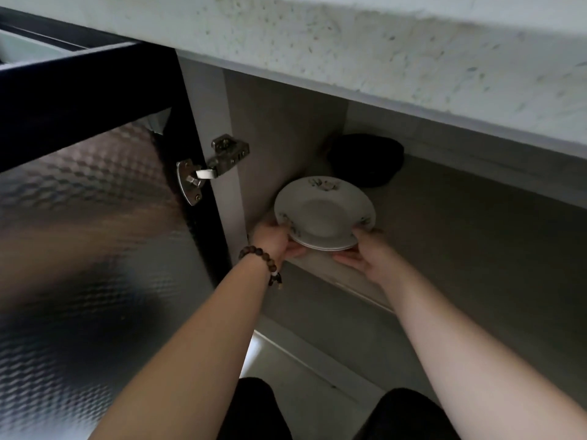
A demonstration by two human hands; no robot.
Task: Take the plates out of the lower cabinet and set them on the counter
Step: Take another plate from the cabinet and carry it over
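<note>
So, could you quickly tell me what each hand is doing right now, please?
Left hand: holds the plates by their left rim.
Right hand: holds the plates by their right rim.

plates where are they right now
Head view, centre: the plates are inside the open cabinet near its left wall, held between the left hand and right hand, before a dark object.

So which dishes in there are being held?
The white floral plates at the front, held by the left hand and right hand; the dark dish behind sits untouched.
</note>
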